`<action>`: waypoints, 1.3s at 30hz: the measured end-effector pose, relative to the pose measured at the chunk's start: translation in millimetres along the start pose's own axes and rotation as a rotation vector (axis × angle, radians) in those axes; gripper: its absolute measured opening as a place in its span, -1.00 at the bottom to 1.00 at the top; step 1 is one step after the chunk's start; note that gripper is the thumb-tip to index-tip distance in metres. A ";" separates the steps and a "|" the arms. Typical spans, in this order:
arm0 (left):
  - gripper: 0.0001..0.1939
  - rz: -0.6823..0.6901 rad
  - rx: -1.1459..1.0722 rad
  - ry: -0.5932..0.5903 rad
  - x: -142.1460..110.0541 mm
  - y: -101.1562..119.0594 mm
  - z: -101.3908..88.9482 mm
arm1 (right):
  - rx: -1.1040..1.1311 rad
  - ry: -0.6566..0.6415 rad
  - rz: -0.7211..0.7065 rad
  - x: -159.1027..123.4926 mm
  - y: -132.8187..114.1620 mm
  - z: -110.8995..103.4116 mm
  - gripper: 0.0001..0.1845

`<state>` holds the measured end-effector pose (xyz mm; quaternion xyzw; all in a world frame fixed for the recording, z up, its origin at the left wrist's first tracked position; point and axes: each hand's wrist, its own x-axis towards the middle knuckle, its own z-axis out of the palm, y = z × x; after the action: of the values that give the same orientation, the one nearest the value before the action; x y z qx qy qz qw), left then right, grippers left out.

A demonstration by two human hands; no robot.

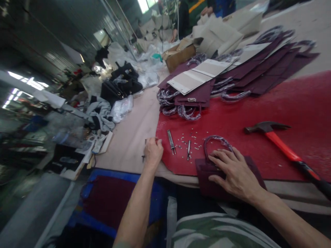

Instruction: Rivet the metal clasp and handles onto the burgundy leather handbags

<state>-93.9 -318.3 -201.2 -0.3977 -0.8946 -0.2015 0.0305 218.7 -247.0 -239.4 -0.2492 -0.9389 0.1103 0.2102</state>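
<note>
My left hand (153, 151) is closed at the left edge of the red mat (258, 106). Small dark bits show beside its fingers, but what it grips is hidden. Fingers spread, my right hand (236, 172) lies flat on a maroon bag piece (205, 181) at the table's front edge. That piece has a plastic-wrapped handle (218, 137) standing up beyond my fingers. Between my hands lie a forked metal punch (171, 140), a short metal rod tool (189, 150) and several tiny metal pieces (198, 146).
A claw hammer (283, 146) with a red and black handle lies at the right. Stacked maroon bag pieces (258, 74), pale panels (201, 75) and a cardboard box (181, 57) stand farther back. Black bags (120, 84) are at the left; people work at the far end.
</note>
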 end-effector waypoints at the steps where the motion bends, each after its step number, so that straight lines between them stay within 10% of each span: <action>1: -0.77 -0.087 0.066 -0.024 6.3 -14.1 -7.2 | 0.004 -0.010 0.004 0.3 -0.7 -0.9 -0.42; 6: -0.76 -0.357 0.127 -0.441 34.5 -75.8 -19.2 | 0.020 -0.073 0.062 2.8 -8.3 -9.5 -0.43; 11: -0.78 -0.416 -0.019 -0.536 43.6 -86.0 -15.9 | 0.031 -0.089 0.085 2.5 -10.7 -11.9 -0.39; 21: -0.52 -0.223 -1.266 -0.302 -57.5 -10.5 -7.9 | 0.049 -0.099 0.096 3.2 -13.0 -14.7 -0.38; 27: -0.76 0.165 -1.155 -0.225 -114.0 43.7 19.5 | 0.045 -0.096 0.083 3.1 -13.3 -14.8 -0.36; 39: -0.91 0.446 -0.972 -0.123 -124.7 46.1 40.9 | 0.062 -0.083 0.091 2.2 -12.5 -12.5 -0.38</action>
<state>28.8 -361.9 -250.0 -0.5574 -0.5923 -0.5571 -0.1676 217.4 -255.2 -223.7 -0.2802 -0.9307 0.1590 0.1734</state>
